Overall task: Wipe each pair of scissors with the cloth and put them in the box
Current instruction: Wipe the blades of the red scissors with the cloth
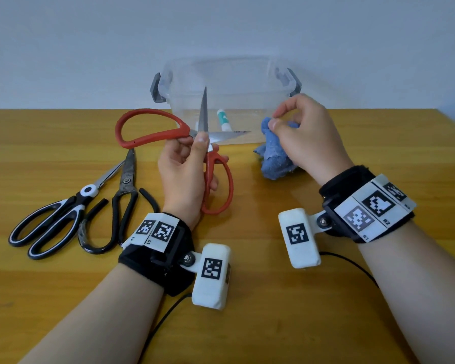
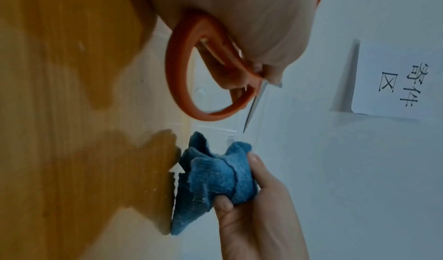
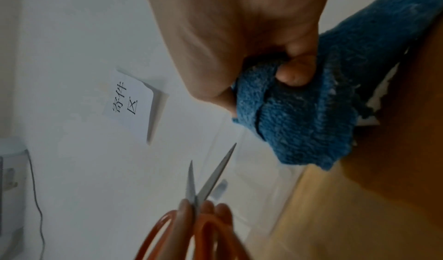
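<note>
My left hand [image 1: 192, 164] grips a pair of red-handled scissors [image 1: 147, 127] near the pivot, lifted above the table with the blades spread wide apart. One blade points up, the other points right toward the cloth. My right hand [image 1: 297, 130] pinches a crumpled blue cloth [image 1: 273, 158] whose lower part touches the table, a short way right of the blades. The left wrist view shows the red handle loop [image 2: 179, 78] and the cloth [image 2: 215, 177]. The right wrist view shows both blades [image 3: 210, 179] below the cloth [image 3: 299, 116]. The clear plastic box [image 1: 247, 82] stands behind both hands.
Two more pairs lie on the wooden table [image 1: 273, 298] at the left: black-and-white scissors [image 1: 63, 214] and all-black scissors [image 1: 121, 200]. A small white and green tube [image 1: 223, 119] lies inside the box. A paper sign [image 3: 129, 105] hangs on the wall.
</note>
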Demonstrator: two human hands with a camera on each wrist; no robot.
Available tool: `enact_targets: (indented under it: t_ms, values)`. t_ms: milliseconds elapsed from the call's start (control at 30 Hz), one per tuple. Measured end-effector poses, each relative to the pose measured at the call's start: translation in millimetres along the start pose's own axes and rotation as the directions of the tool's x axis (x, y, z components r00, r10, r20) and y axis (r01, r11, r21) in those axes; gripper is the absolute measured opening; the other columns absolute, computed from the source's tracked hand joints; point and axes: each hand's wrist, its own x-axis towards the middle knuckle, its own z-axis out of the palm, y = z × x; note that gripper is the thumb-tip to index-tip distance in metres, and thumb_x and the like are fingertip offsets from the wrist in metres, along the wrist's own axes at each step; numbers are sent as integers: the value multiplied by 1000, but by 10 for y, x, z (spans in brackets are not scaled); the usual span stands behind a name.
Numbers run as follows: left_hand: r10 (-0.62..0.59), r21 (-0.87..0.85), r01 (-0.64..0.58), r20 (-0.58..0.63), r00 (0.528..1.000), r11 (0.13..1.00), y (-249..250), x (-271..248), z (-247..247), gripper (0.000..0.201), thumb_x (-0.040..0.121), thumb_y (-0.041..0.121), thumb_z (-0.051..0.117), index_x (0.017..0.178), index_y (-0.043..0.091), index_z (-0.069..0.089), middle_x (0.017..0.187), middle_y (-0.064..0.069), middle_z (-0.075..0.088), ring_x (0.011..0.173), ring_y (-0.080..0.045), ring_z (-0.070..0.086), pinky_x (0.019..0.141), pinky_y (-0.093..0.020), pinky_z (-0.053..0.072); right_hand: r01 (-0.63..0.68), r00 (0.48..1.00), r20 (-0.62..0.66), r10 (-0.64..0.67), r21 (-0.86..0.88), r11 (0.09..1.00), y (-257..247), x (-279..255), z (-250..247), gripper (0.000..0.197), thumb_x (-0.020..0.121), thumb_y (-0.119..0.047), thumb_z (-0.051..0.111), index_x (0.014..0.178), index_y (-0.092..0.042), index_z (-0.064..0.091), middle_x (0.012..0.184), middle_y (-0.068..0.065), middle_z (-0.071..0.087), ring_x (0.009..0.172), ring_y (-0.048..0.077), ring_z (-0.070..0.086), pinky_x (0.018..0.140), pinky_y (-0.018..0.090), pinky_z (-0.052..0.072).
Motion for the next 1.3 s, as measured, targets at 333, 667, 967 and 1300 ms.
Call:
enact_targets:
  t_ms: [333,667,967,1300]
  values:
    - [39,218,-37,-5,999,975,29,-40,-43,23,92,34,76,91,11,76,66,4,73,50,-10,62,53,-20,48,-239,879,461,123,202,950,-307,-168,-14,29,94,-48,63,92,-25,81,85,-3,78,63,15,64,44,24,36]
    - [137,-23,-137,355,925,990,-114,-5,-36,29,90,20,71,117,11,76,113,-15,66,113,-31,62,101,-44,52,-202,885,447,132,114,973,-292,-150,51,89,70,-89,58,102,-8,75,74,4,63,51,14,54,43,23,36]
    - [112,83,-132,207,972,988,-69,28,-49,27,89,18,70,115,24,74,114,0,70,107,-6,67,85,-18,52,-244,911,375,169,162,956,-229,-153,20,34,91,-48,69,88,-16,80,65,-1,72,53,8,63,52,24,43]
    - [-163,-90,172,107,981,981,-67,65,-12,25,108,30,49,120,11,60,95,-1,66,75,-17,66,58,-28,53,-225,961,241,133,411,883,-159,-109,103,35,95,-47,66,90,-16,79,69,0,69,61,17,63,48,27,42]
